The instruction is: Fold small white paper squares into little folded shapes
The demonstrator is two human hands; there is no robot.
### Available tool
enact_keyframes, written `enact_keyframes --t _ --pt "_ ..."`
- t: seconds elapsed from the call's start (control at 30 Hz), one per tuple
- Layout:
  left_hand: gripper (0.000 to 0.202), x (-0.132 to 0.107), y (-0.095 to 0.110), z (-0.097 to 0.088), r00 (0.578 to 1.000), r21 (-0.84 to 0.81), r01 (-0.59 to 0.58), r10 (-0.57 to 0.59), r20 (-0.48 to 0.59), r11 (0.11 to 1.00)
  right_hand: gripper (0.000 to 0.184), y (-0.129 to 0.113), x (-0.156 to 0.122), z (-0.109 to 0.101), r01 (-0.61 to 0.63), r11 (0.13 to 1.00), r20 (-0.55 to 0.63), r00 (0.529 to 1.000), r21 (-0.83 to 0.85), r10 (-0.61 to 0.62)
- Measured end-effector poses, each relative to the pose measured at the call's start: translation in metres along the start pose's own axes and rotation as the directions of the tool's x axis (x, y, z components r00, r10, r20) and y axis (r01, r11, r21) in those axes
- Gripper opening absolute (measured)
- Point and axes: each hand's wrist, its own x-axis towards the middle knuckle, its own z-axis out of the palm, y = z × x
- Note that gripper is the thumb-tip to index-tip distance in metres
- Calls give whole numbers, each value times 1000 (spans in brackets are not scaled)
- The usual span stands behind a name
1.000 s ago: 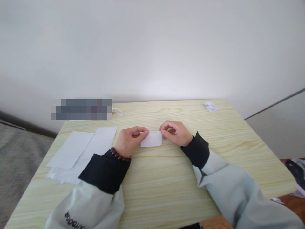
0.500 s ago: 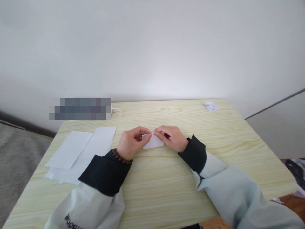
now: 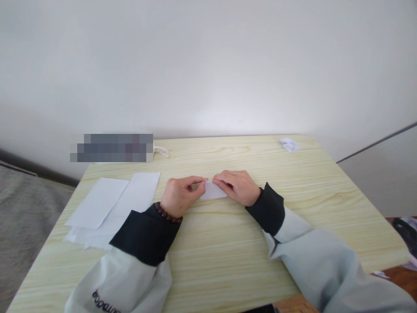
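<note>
A small piece of white paper [image 3: 213, 191] is held between my two hands, just above or on the table [image 3: 221, 261]. My left hand [image 3: 182, 195] pinches its far left edge between thumb and index finger. On the far edge too, a little to the right, my right hand [image 3: 237, 187] pinches the paper the same way. The fingertips of both hands are close together but apart. Parts of the paper's sides are hidden behind the fingers.
Several white paper sheets [image 3: 100, 202] lie overlapping on the left. Behind them is a blurred-out object [image 3: 114, 148] with a white loop [image 3: 162, 151]. A crumpled or folded paper piece [image 3: 289, 144] lies at the back right. A white wall [image 3: 228, 69] borders the table's far edge.
The right fingers have shifted slightly along the far edge, and the paper now shows less height. Both hands keep their pinch. The whole view has shifted very slightly.
</note>
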Motion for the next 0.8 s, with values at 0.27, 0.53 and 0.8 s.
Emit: enact_keyframes --t 0.27,0.53,0.8 --pt "29 5 -13 -3 997 -49 67 -69 -32 997 28 15 -4 -13 -130 989 -24 991 72 132" --pt "30 3 -4 -2 993 -23 -83 85 81 996 25 5 -1 0 -116 987 68 992 115 109" --pt "25 4 -8 0 997 29 -73 72 19 997 17 13 0 3 -363 889 -9 925 279 380"
